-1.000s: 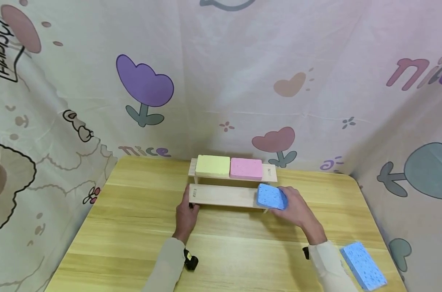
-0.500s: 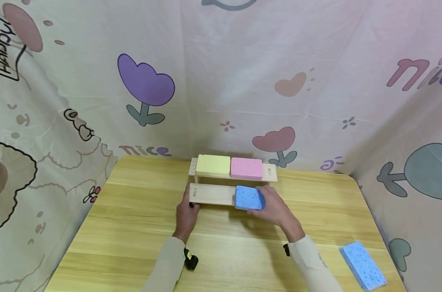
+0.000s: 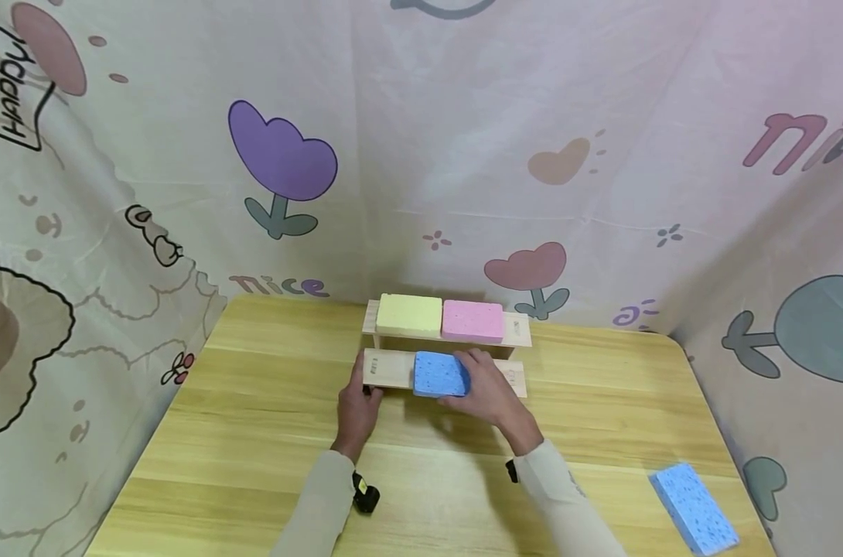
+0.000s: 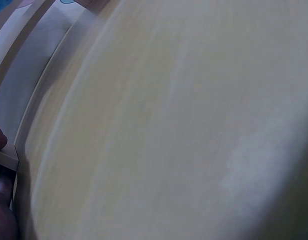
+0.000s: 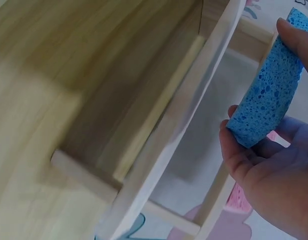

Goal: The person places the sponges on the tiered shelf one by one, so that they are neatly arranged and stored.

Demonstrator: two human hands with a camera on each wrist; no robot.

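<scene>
A blue sponge (image 3: 438, 374) is gripped by my right hand (image 3: 487, 393), thumb on the near edge and fingers at the far edge. It overlaps the front, lower tier of a small two-tier wooden rack (image 3: 388, 368), left of that tier's middle. In the right wrist view, the porous blue sponge (image 5: 269, 85) sits between the thumb and fingers. My left hand (image 3: 356, 410) holds the rack's left end. In the left wrist view, the fingers (image 4: 2, 185) wrap a wooden part of it at the image edge. On the rear tier lie a yellow sponge (image 3: 409, 315) and a pink sponge (image 3: 472, 321), side by side.
A second blue sponge (image 3: 694, 508) lies on the wood-grain table (image 3: 254, 433) near its right edge. Behind the rack hangs a printed cloth backdrop (image 3: 421, 155), which also runs along both sides of the table.
My right hand has moved the blue sponge leftward along the front tier, from its right end to left of the middle. The left hand has stayed on the rack's left end.
</scene>
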